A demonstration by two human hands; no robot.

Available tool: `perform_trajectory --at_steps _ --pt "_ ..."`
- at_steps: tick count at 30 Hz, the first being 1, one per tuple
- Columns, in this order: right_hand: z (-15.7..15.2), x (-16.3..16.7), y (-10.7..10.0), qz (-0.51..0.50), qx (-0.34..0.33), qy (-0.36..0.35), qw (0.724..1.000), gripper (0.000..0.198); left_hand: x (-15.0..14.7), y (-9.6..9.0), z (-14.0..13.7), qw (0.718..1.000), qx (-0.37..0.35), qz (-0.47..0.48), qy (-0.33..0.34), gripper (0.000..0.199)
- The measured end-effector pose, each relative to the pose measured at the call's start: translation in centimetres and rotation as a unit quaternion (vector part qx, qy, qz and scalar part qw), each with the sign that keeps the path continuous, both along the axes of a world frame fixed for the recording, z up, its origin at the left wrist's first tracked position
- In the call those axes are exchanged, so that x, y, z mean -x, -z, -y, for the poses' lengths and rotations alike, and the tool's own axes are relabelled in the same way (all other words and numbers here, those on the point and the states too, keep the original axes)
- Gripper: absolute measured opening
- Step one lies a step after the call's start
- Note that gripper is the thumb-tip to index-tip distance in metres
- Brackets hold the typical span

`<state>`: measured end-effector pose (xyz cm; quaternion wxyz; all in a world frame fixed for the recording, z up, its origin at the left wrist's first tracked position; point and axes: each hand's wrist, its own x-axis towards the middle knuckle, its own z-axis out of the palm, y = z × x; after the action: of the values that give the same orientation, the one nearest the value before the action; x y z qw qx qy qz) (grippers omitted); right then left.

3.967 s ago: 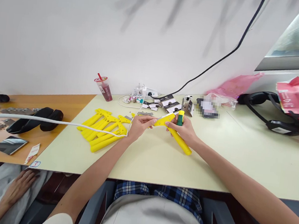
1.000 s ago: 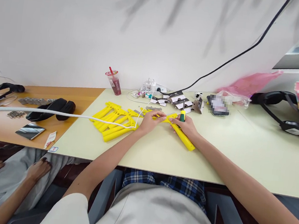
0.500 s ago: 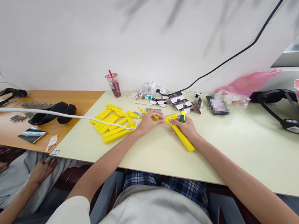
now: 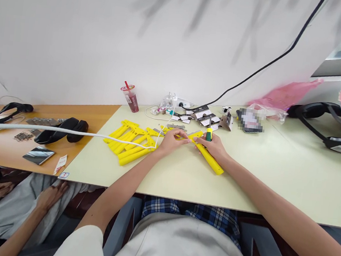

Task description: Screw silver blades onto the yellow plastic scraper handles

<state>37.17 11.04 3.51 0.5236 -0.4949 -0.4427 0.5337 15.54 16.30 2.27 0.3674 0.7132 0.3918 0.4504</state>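
My right hand is closed around a yellow scraper, whose long handle slants down toward me. The same hand also keeps a green and yellow screwdriver, its shaft pointing away from me. Thumb and fingertips of my left hand are pinched together at the scraper's head; whatever is between them is too small to make out. Left of that hand lies a group of yellow scrapers, some overlapping. Behind my left hand are flat grey metal pieces, partly hidden.
Black and white card packaging lies behind my hands, beside a white power strip. A white cable crosses over the scrapers. A drink cup stands near the wall; a phone lies right. A co-worker's hand is at lower left.
The whole view has shifted slightly. My left fingers have changed their pinch a little at the scraper's head; my right hand keeps its hold on the scraper and screwdriver.
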Motion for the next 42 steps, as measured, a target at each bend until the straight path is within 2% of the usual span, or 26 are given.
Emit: perform_trajectory --at_steps 12,21,29,38,42 --pt "-0.2 -0.2 0.3 0.019 -0.007 -0.001 1.000 0.058 0.4 -0.3 0.0 0.999 -0.007 -0.003 0.035 0.035" --pt "-0.1 -0.1 0.0 0.005 0.003 0.002 1.000 0.059 0.2 -0.2 0.1 1.000 -0.003 0.012 0.020 0.044" --pt "-0.2 -0.1 0.3 0.017 0.002 -0.003 1.000 0.058 0.2 -0.1 -0.2 0.997 0.064 0.036 0.038 0.053" --pt "-0.7 -0.7 1.1 0.002 0.003 0.001 1.000 0.059 0.3 0.1 -0.1 0.999 -0.008 0.001 0.043 0.043" --pt "-0.7 -0.6 1.1 -0.012 0.004 0.011 1.000 0.060 0.5 0.1 0.3 0.999 -0.043 0.003 0.026 0.057"
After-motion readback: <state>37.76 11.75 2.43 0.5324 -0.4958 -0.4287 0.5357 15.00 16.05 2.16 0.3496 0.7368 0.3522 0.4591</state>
